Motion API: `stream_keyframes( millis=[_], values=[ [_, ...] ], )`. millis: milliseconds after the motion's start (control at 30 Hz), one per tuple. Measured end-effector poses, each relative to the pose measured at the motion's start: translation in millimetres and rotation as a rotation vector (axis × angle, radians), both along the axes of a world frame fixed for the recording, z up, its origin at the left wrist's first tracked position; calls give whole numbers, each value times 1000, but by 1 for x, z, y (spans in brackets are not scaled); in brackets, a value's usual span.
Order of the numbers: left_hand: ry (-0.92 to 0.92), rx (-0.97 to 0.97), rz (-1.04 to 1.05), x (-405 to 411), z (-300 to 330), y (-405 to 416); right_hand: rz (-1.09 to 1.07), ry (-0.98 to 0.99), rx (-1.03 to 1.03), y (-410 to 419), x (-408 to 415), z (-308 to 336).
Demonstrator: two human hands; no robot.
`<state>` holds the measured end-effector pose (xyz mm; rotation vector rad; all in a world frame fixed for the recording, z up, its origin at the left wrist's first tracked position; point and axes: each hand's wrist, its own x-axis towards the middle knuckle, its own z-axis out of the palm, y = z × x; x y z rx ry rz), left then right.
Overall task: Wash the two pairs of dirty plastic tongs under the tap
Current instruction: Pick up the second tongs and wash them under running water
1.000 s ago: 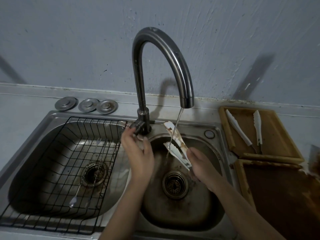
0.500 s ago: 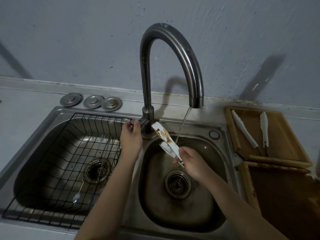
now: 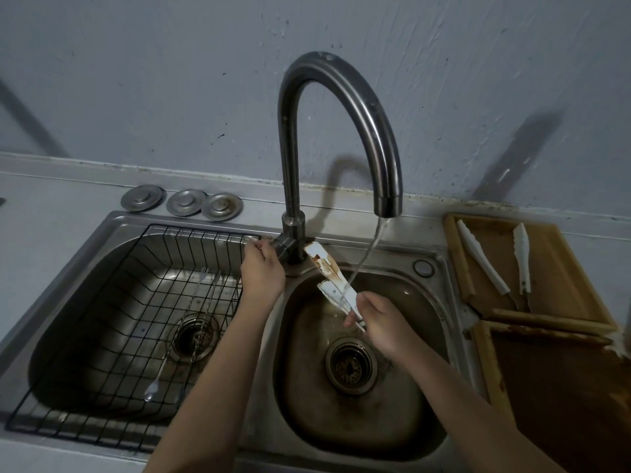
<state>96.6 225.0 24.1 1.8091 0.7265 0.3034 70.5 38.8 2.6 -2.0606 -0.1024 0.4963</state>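
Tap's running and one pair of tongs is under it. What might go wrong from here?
The thin water stream hits only the middle of the stained white plastic tongs in the right hand, so the brown residue near the tips may stay. The left hand at the tap handle might overturn it, splashing toward the second white tongs on the wooden tray.

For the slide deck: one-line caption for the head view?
Right hand holds stained tongs under running tap; left hand on its handle.

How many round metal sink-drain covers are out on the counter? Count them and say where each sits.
3, in a row on the counter behind the left basin: left cover, middle cover, right cover. The middle and right ones overlap slightly. None seems hidden.
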Motion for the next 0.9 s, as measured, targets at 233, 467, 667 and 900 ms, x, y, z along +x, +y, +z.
stream_keyframes(
  millis=[233, 467, 667, 900],
  values=[
    [-64, -294, 11, -21, -5, -29, -5, -41, -33, -3, 1, -3],
    [142, -808, -322, -49, -35, -83, 46, -274, -341, -8, -8, -3],
    [253, -1008, -198, -39, -31, -85, 46, -322, -491, -20, -13, 0],
    [307, -1066, -277, -44, -26, -90, 59, -359, -556, -29, -17, 0]
  ],
)
